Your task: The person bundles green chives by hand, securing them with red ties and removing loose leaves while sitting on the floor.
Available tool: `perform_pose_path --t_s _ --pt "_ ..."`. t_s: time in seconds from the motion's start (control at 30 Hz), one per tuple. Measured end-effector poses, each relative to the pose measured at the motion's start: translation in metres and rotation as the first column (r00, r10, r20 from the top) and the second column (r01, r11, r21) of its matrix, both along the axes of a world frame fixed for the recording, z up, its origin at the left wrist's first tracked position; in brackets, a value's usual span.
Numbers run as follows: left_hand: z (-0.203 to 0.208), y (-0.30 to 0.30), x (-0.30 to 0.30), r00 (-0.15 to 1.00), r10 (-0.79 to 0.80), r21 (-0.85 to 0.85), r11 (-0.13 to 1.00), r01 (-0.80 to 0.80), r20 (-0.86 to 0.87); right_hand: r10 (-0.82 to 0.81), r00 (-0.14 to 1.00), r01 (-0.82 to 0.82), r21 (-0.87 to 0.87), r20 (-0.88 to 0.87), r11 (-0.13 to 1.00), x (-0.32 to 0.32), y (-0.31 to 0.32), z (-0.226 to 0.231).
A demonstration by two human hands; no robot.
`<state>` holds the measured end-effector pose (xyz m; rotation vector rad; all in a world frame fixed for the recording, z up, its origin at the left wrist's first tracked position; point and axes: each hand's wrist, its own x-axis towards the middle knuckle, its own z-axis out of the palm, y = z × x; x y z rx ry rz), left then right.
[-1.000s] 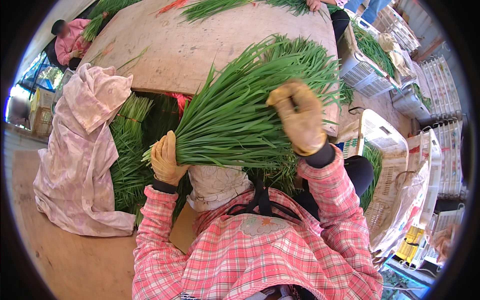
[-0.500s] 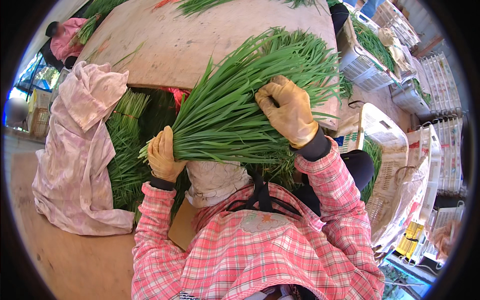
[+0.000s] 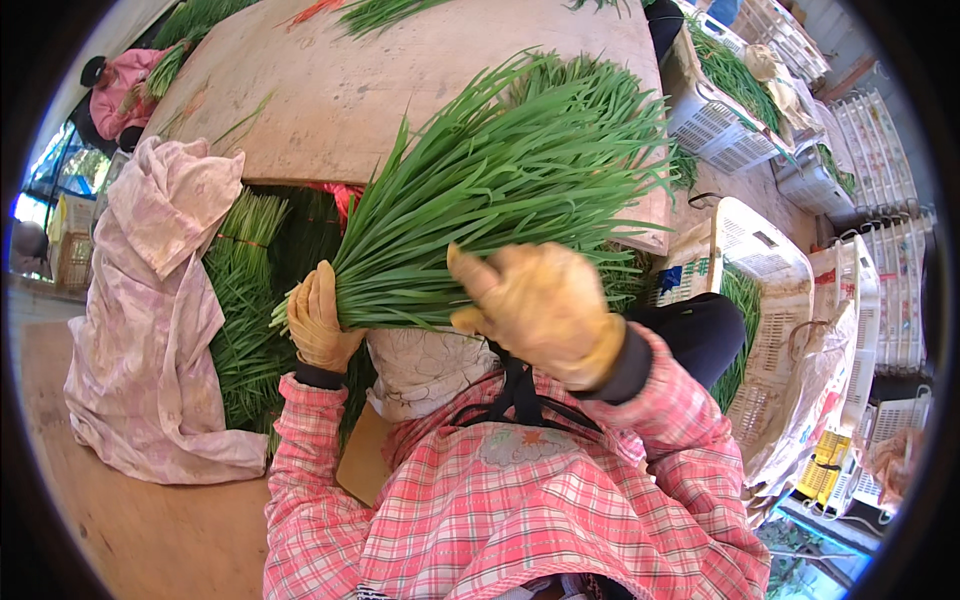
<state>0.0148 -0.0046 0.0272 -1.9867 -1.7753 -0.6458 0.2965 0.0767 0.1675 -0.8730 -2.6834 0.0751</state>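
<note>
At far left, a crumpled pale pink cloth point(image 3: 150, 330) lies beside tied green bundles point(image 3: 243, 300). Next, the gloved left hand point(image 3: 322, 325) is closed around the pale stalk ends of a large bunch of long green leaves point(image 3: 490, 200). The bunch fans up and rightward, its tips over the wooden counter point(image 3: 300, 110). Just below the leaves, toward the person's body, is the gloved right hand point(image 3: 545, 310), blurred, thumb and finger parted; whether it touches any leaf is unclear. At right, a white crate point(image 3: 770, 235) holds more greens.

If the left hand loosened, stalks could slip and the fan could spread or spill; a rough pull from the right hand could bend or tear leaves. Compared with half a second ago, the right hand has dropped from over the leaves toward the body; the left hand keeps its hold.
</note>
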Motion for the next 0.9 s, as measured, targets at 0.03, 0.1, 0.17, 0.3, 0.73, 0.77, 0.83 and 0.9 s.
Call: perform_pose_path --t_s 0.03,0.1,0.17,0.3,0.73,0.77,0.83,0.9 --pt "0.001 0.0 0.0 1.0 0.002 -0.006 1.0 -0.002 0.001 -0.001 0.998 0.006 0.078 -0.057 0.997 -0.004 0.003 -0.02" --pt "0.003 0.0 0.001 1.0 0.01 -0.033 0.999 -0.01 0.022 0.029 0.967 -0.03 0.0 -0.253 1.0 -0.006 0.008 -0.036" --pt "0.003 -0.001 0.002 1.0 0.018 -0.016 1.0 -0.018 0.004 0.015 0.851 -0.191 -0.284 -0.524 0.94 0.002 0.009 -0.042" --pt "-0.005 0.0 0.0 1.0 0.018 0.035 0.999 -0.018 0.007 -0.46 0.336 -0.404 -0.567 -0.822 0.718 0.03 -0.001 0.0" --pt "-0.006 0.004 0.003 1.0 -0.021 0.089 0.996 0.023 -0.019 -0.383 0.512 0.015 -0.438 -0.769 0.899 0.057 0.028 -0.027" --pt "-0.006 0.003 0.001 0.999 -0.029 0.085 0.996 0.031 -0.024 -0.457 0.372 -0.042 -0.507 -0.808 0.861 0.061 0.026 -0.019" --pt "-0.009 0.002 0.001 0.999 -0.014 0.087 0.996 0.017 -0.035 -0.565 0.257 -0.117 -0.605 -0.784 0.787 0.079 0.023 0.004" --pt "-0.007 0.002 0.004 0.999 -0.008 0.12 0.993 0.014 -0.048 -0.365 0.571 -0.174 -0.543 -0.735 0.822 0.11 0.029 0.008"
